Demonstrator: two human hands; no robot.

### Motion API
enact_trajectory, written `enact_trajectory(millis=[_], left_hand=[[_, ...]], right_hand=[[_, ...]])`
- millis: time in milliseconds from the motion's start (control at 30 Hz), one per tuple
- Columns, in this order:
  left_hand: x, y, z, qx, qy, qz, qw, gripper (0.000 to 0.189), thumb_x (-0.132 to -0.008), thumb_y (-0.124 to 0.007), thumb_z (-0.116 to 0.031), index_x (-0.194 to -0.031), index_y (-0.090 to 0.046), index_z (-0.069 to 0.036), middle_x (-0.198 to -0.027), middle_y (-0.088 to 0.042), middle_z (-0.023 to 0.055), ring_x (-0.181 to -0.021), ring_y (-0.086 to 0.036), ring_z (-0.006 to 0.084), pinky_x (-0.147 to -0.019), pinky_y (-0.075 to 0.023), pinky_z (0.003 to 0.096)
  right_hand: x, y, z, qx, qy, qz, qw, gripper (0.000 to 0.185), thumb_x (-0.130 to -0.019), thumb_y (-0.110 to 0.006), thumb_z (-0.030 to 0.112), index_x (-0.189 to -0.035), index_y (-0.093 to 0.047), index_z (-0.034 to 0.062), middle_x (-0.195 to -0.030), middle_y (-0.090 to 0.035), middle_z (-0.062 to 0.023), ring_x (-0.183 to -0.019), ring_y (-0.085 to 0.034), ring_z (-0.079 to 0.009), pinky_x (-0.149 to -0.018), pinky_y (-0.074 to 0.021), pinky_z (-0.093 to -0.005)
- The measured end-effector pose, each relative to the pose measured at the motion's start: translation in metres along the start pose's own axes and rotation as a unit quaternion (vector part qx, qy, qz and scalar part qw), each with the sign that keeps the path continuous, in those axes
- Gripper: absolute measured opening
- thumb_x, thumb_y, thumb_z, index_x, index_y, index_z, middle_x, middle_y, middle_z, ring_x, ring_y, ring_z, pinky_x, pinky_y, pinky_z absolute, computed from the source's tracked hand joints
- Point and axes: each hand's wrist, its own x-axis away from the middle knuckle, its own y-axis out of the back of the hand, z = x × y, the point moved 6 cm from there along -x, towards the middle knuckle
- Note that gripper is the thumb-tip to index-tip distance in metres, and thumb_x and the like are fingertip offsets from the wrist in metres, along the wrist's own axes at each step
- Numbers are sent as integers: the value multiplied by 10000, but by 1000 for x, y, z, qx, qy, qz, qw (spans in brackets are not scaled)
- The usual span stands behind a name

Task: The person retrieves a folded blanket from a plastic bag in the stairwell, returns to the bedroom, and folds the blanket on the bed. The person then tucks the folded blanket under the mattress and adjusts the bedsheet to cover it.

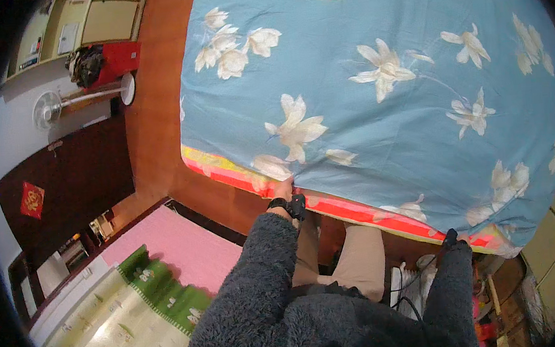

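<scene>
A blue sheet with white flowers (351, 118) lies over the bed, with shallow creases near my side. Along its near edge shows a red, pink and yellow striped layer (368, 210). My left hand (284, 189), with a black band and a small device at the wrist, is at this edge left of the middle; its fingertips are partly hidden by the fabric. My right hand (462, 240) is at the same edge near the right corner, mostly hidden behind the sleeve and a black wrist device. How firmly its fingers close cannot be seen.
Left of me are a pink surface (180, 244) and a green and cream patterned cover (122, 308). A white standing fan (47, 110) is near the dark door (72, 175). Cables and a white ribbed object (403, 286) lie low beside my right leg.
</scene>
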Motion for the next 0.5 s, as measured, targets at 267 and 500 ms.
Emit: enact_trajectory(millis=[267, 500], left_hand=[[20, -6, -21, 236, 43, 96, 966, 254, -827, -608, -280, -980, -558, -83, -884, -569, 40, -762, -541, 153, -635, -463, 256], [-4, 50, -89, 325, -28, 140, 935, 330, -865, -578, -285, -1090, -474, -66, -988, -547, 84, -858, -541, 193, -744, -467, 318]], right_hand=[[272, 1, 173, -151, 563, 39, 811, 532, -707, -686, 226, -1172, -508, 39, -1161, -498, -183, -1096, -447, -325, -951, -318, -425], [548, -72, 177, -49, 795, 150, 585, 552, -675, -670, 272, -1188, -513, 140, -1270, -392, -171, -1181, -330, -395, -986, -291, -489]])
